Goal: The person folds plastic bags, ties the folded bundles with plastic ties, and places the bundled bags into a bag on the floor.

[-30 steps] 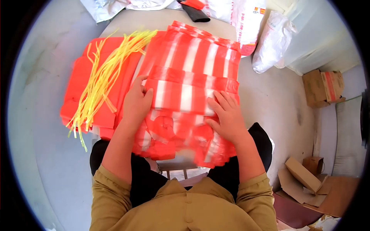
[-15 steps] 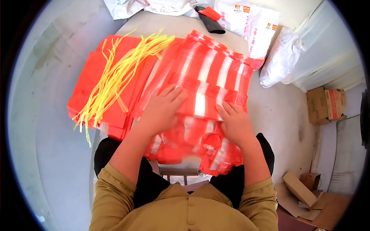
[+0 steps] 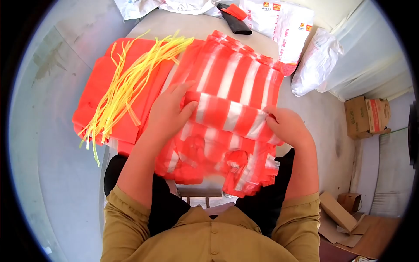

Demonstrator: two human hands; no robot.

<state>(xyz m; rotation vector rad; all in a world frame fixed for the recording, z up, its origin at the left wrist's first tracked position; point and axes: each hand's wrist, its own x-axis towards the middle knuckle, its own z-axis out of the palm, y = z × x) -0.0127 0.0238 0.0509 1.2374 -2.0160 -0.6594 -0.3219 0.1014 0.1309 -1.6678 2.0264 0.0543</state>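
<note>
Red-and-white striped plastic bags (image 3: 238, 83) lie in a stack before me, with a folded-over band across the middle. My left hand (image 3: 170, 109) is at the band's left end, its thumb in front and fingers along the upper fold. At the other end, my right hand (image 3: 288, 126) pinches the band between thumb and curled fingers. Below it, crumpled striped handle parts hang over the near table edge toward my lap. Left of the stack, yellow strips (image 3: 126, 87) lie loosely bunched on folded red plastic sheets (image 3: 98, 83).
White printed sacks (image 3: 262, 22) line the far table edge, beside a black-and-red bundle (image 3: 235, 19). A white bag (image 3: 316, 63) leans at the right. Cardboard boxes (image 3: 366, 118) and flattened cardboard (image 3: 340, 216) are on the floor to the right.
Both hands were lying flat on the striped bags. Now they have moved outward to the band's two ends and closed on them. The band looks slightly lifted.
</note>
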